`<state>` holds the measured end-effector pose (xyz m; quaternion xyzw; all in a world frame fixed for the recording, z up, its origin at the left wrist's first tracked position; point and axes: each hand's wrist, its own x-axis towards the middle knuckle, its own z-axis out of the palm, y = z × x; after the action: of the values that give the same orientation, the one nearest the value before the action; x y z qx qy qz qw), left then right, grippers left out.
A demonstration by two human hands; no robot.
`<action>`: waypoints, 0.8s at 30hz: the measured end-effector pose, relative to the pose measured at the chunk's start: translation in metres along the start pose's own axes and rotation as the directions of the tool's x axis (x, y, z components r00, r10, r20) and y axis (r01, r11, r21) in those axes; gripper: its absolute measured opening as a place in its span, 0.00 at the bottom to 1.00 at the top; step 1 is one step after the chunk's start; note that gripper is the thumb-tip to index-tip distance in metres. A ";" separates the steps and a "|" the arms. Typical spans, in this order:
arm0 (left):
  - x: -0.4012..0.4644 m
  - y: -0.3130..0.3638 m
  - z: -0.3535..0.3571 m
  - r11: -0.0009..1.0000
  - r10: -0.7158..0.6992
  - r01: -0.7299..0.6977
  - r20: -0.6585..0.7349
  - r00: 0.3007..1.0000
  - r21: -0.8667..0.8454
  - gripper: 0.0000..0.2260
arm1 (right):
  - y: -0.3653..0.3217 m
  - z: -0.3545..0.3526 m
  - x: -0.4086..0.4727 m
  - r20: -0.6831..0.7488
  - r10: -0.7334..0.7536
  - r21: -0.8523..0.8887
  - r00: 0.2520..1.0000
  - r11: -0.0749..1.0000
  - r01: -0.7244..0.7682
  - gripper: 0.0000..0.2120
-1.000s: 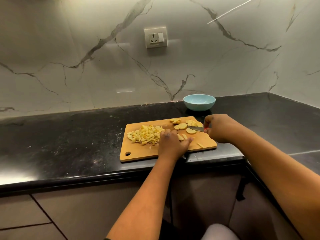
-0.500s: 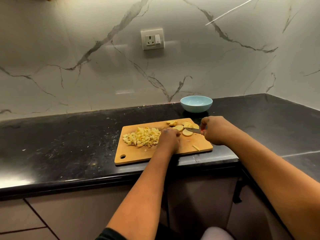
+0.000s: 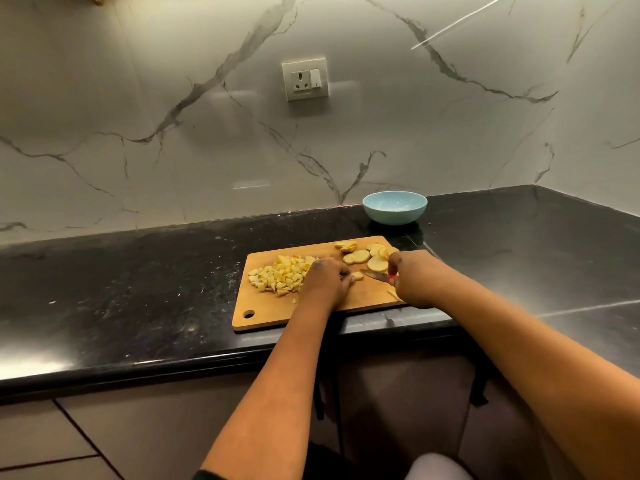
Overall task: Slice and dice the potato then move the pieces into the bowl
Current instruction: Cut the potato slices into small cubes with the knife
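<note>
A knife (image 3: 374, 274) is gripped in the right hand (image 3: 414, 278), its blade laid across the wooden cutting board (image 3: 277, 311). A potato piece (image 3: 356, 276) is pinned under the curled fingers of the left hand (image 3: 325, 280). Diced potato (image 3: 280, 273) is heaped at the left; slices (image 3: 369, 256) lie at the far right. The blue bowl (image 3: 394, 206) is set beyond the board.

A black stone counter (image 3: 138, 289) runs along a white marble wall (image 3: 173, 133). A wall socket (image 3: 305, 79) sits on that wall.
</note>
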<state>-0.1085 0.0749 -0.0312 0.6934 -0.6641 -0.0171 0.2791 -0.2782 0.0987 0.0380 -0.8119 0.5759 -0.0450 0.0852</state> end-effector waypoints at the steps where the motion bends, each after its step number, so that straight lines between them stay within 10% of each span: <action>1: -0.001 0.001 0.001 1.000 0.011 -0.011 -0.003 1.000 0.009 0.13 | -0.002 0.002 -0.001 0.008 -0.004 -0.017 1.000 1.000 0.004 0.15; 24: -0.004 -0.001 0.006 0.993 -0.071 0.060 -0.102 0.992 -0.105 0.10 | -0.034 -0.025 -0.033 0.146 0.013 -0.228 0.989 0.974 0.021 0.25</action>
<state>-0.1106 0.0764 -0.0376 0.6996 -0.6236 -0.0232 0.3482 -0.2615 0.1388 0.0700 -0.8185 0.5678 0.0810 0.0332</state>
